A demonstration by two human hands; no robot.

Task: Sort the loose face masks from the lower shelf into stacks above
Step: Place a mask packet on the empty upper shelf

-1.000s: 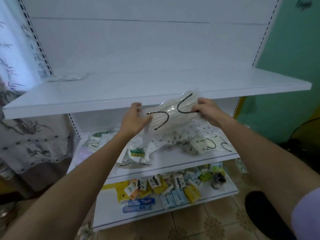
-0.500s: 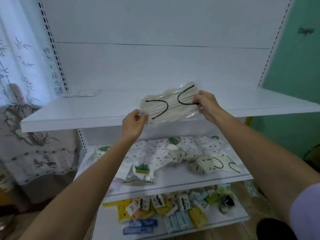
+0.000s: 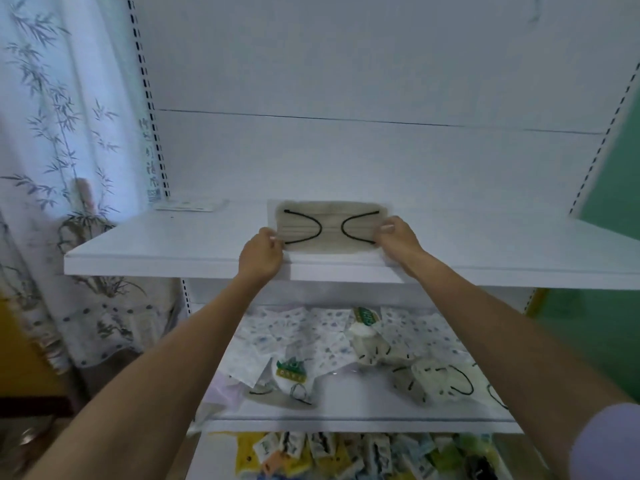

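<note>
A beige face mask (image 3: 330, 226) with black ear loops, in a clear wrapper, lies flat on the white upper shelf (image 3: 173, 237) near its front edge. My left hand (image 3: 261, 256) pinches its left end and my right hand (image 3: 396, 239) pinches its right end. On the lower shelf (image 3: 346, 415) lie several loose masks: white ones with a blue print (image 3: 298, 336), cream ones with black loops (image 3: 433, 377), and packs with green labels (image 3: 290, 370).
A flat white packet (image 3: 188, 205) lies at the back left of the upper shelf. The bottom shelf holds many small colourful packets (image 3: 346, 455). A bamboo-print curtain (image 3: 59, 168) hangs on the left, a green wall (image 3: 613, 188) stands on the right.
Both hands lifted the beige mask from under the upper shelf's edge and laid it flat on that shelf. The view has tilted upward.
</note>
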